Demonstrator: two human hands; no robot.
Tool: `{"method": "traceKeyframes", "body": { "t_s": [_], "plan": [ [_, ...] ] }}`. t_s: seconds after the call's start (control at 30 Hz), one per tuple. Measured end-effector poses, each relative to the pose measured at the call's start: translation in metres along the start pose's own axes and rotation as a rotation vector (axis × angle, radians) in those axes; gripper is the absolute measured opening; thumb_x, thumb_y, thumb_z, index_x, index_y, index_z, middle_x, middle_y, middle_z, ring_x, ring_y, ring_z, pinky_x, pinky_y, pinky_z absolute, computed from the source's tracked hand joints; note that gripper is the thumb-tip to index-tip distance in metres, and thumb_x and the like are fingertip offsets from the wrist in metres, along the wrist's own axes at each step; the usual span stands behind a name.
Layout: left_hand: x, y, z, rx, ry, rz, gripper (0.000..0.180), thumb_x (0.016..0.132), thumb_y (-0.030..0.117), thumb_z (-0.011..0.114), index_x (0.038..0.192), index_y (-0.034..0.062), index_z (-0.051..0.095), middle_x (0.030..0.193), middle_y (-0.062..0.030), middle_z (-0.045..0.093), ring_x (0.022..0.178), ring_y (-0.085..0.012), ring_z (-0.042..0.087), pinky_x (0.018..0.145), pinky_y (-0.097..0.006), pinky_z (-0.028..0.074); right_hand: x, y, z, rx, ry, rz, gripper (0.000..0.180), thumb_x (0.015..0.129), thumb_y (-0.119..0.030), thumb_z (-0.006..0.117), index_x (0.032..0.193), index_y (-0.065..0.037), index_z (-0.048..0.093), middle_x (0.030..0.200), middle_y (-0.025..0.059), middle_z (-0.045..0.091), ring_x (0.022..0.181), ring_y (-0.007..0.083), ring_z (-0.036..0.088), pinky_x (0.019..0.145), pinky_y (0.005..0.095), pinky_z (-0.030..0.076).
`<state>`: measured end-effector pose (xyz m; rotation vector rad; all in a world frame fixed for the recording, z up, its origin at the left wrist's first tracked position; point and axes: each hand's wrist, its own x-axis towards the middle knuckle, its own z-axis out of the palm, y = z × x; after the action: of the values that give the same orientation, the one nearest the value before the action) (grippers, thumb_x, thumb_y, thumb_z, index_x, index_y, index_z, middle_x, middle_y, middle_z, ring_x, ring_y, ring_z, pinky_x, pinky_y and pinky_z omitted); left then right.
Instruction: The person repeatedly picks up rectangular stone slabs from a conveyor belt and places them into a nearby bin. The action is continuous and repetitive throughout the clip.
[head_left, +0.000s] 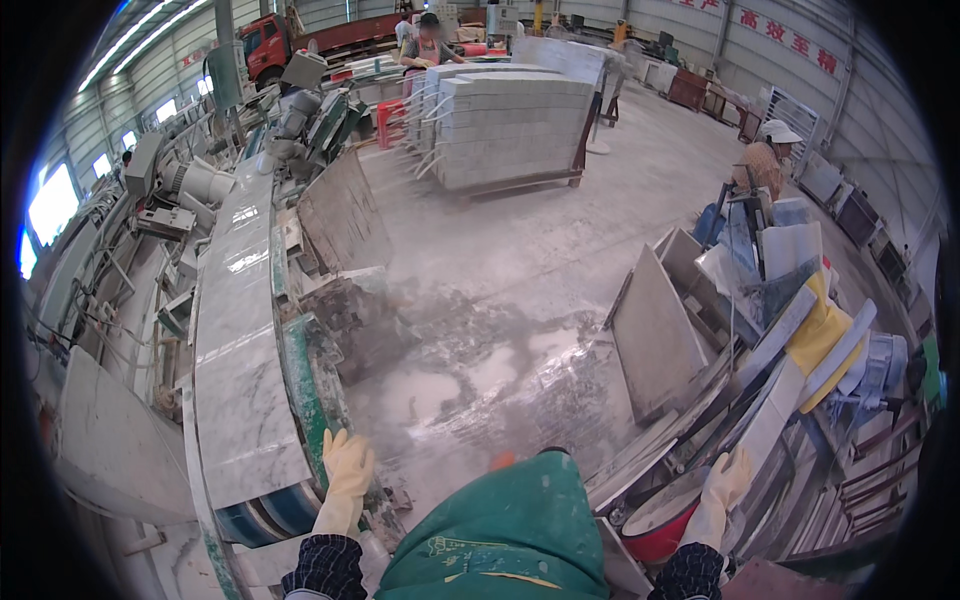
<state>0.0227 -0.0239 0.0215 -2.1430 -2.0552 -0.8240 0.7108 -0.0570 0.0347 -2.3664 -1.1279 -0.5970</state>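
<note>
Presently, the slab lies just left of the left hand, the nearer one, long axis running near to far. Left fingers: extended, apparently empty. Right hand: well apart; grip indeterminable.

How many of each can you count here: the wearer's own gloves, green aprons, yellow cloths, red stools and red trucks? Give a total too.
Pale gloves, left glove and right glove: 2
Green apron: 1
Yellow cloth: 1
Red stool: 1
Red truck: 1
Total: 6
</note>
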Motion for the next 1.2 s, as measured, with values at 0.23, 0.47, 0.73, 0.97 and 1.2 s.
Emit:
{"method": "traceKeyframes", "body": {
  "t_s": [0.23, 0.47, 0.73, 0.97, 1.2],
  "plan": [
    [-0.002, -0.005, 0.007, 0.013, 0.042, 0.017, 0.016, 0.079, 0.017, 0.064, 0.091, 0.0085, 0.070, 0.091, -0.0094, 0.068, 0.099, -0.0359, 0.058, 0.111, -0.054, 0.029, 0.002, -0.029, -0.029, -0.237, -0.249, 0.265, 0.071, 0.079, -0.035, 0.070, 0.142, -0.013, 0.045, 0.146, 0.0174, 0.042, 0.135, 0.0359, 0.037, 0.111, 0.0481, 0.029],
    [0.004, 0.002, -0.002, -0.031, 0.088, 0.044, 0.011, 0.079, 0.017, 0.062, 0.084, 0.0085, 0.067, 0.085, -0.0077, 0.066, 0.092, -0.0316, 0.057, 0.106, -0.055, 0.033, 0.024, -0.063, -0.060, -0.239, -0.466, 0.618, 0.090, 0.071, -0.023, 0.074, 0.150, -0.029, 0.031, 0.147, 0.0176, 0.034, 0.137, 0.0426, 0.032, 0.107, 0.0571, 0.036],
    [0.000, -0.001, -0.003, -0.169, -0.008, -0.100, 0.016, 0.077, 0.014, 0.067, 0.090, 0.0068, 0.072, 0.092, -0.0106, 0.072, 0.100, -0.0343, 0.061, 0.113, -0.054, 0.026, 0.033, -0.004, -0.031, 0.180, -0.441, 0.438, 0.107, 0.052, -0.009, 0.082, 0.149, -0.010, 0.036, 0.140, 0.0246, 0.048, 0.130, 0.0389, 0.047, 0.109, 0.0372, 0.038],
    [-0.002, -0.005, -0.003, -0.195, -0.017, -0.112, 0.012, 0.081, 0.016, 0.062, 0.087, 0.0089, 0.070, 0.083, -0.0097, 0.068, 0.095, -0.0317, 0.060, 0.111, -0.054, 0.027, 0.061, -0.023, -0.099, 1.144, -0.518, 0.717, 0.073, 0.081, -0.016, 0.067, 0.148, -0.018, 0.039, 0.129, 0.0069, 0.058, 0.106, 0.0242, 0.058, 0.081, 0.0378, 0.049],
    [0.025, 0.038, 0.019, -0.875, 0.032, -0.521, 0.029, 0.096, 0.019, 0.059, 0.120, 0.0035, 0.064, 0.112, -0.0096, 0.069, 0.097, -0.0191, 0.065, 0.089, -0.030, 0.050, 0.019, -0.171, -0.052, 1.331, -0.646, 0.388, 0.080, 0.069, 0.012, 0.073, 0.143, -0.002, 0.046, 0.137, 0.0148, 0.055, 0.123, 0.0243, 0.054, 0.102, 0.0319, 0.042]
  ]
}}
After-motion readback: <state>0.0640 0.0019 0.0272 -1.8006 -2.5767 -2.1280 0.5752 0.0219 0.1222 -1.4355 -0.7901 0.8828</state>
